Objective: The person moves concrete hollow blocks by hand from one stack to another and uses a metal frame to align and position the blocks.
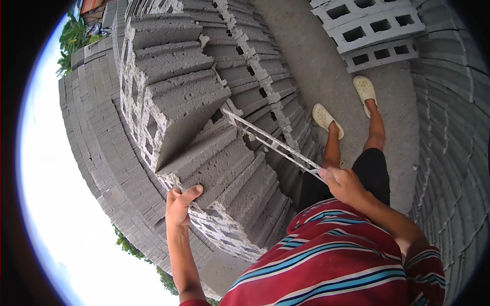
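My left hand [181,205] grips the outer edge of a grey concrete hollow block [204,166] in a stacked row. Its thumb lies on top and the fingers are partly hidden behind the edge. My right hand [346,186] is closed around the near end of a long, narrow tool [275,145] made of two parallel, cement-crusted bars joined by short crosspieces. The tool's far end reaches a gap beside a taller, tilted concrete block [191,102]. Whether that end is hooked on a block cannot be made out.
A long stack of hollow blocks [245,56] runs away to the upper middle. More hollow blocks [377,30] stand upper right, and a curved-looking block wall [449,137] rises on the right. My feet in cream clogs [326,120] are on the concrete ground [301,56].
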The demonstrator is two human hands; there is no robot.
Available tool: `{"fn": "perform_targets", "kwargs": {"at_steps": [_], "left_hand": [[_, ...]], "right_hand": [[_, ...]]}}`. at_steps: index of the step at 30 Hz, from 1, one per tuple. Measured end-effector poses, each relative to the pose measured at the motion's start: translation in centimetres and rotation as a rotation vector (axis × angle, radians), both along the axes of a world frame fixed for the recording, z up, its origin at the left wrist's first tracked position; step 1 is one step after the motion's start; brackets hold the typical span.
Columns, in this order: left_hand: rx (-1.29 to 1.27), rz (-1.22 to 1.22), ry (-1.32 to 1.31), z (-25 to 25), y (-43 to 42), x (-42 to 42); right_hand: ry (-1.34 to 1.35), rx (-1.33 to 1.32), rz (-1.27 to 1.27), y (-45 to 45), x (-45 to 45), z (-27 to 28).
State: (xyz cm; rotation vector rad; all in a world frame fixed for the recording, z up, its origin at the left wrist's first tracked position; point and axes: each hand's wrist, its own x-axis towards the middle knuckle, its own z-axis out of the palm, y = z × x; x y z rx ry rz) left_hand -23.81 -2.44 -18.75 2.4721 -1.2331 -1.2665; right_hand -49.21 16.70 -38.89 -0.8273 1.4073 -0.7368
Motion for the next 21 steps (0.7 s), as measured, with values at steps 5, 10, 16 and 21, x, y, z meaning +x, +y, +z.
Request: {"fn": "perform_targets", "kwargs": {"at_steps": [5,10,16,21], "left_hand": [[-0.022,-0.012,0.062,0.0,0.1,-1.7],[-0.011,0.005,0.016,0.0,0.2,-1.0],[0.035,0.052,0.006,0.0,-0.3,-1.6],[0.002,0.006,-0.065,-0.1,-0.9,-0.2]], "right_hand": [[-0.107,-0.036,-0.219,-2.0,-1.3,2.7],[-0.023,-0.04,-0.002,-1.5,-0.3,1.2],[-0.012,-0.077,-0.151,-2.2,-2.3,2.8],[-0.053,-0.047,-0.262,-3.8,-4.2,2.9]]}}
